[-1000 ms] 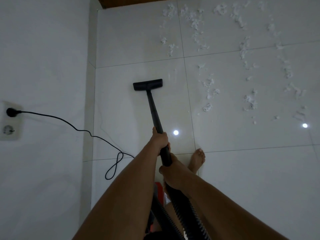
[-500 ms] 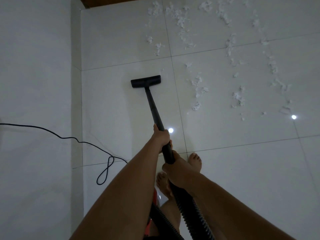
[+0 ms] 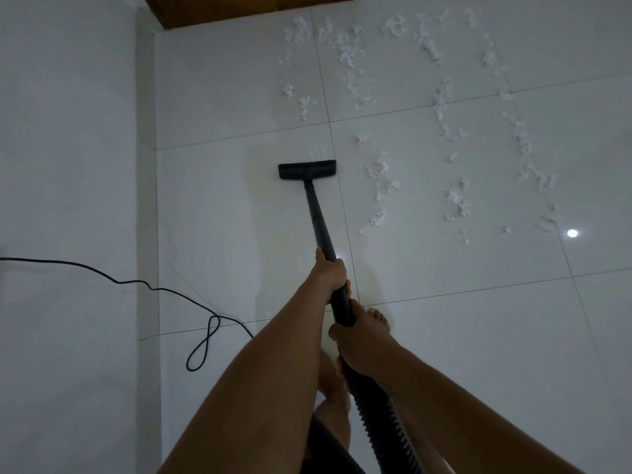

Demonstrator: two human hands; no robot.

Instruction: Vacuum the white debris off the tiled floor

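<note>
I hold a black vacuum wand [image 3: 318, 220] with both hands. My left hand [image 3: 330, 273] grips the tube higher up, and my right hand [image 3: 359, 340] grips it lower down where the ribbed hose [image 3: 383, 422] starts. The flat black nozzle head [image 3: 307, 169] lies on the white tiled floor [image 3: 232, 206], just left of a tile joint. White fluffy debris [image 3: 379, 189] is scattered to the right of the head and farther away across the back tiles, with more debris [image 3: 342, 46] near the top.
A white wall [image 3: 68, 165] runs along the left. A black power cord [image 3: 171, 292] trails from it across the floor and loops near my arm. A wooden edge [image 3: 239, 8] shows at the top. My bare feet [image 3: 376, 319] stand under the hose.
The view has shifted, so the wall socket has left the frame. The nozzle head now sits slightly closer to the tile joint; both hands keep their hold on the wand.
</note>
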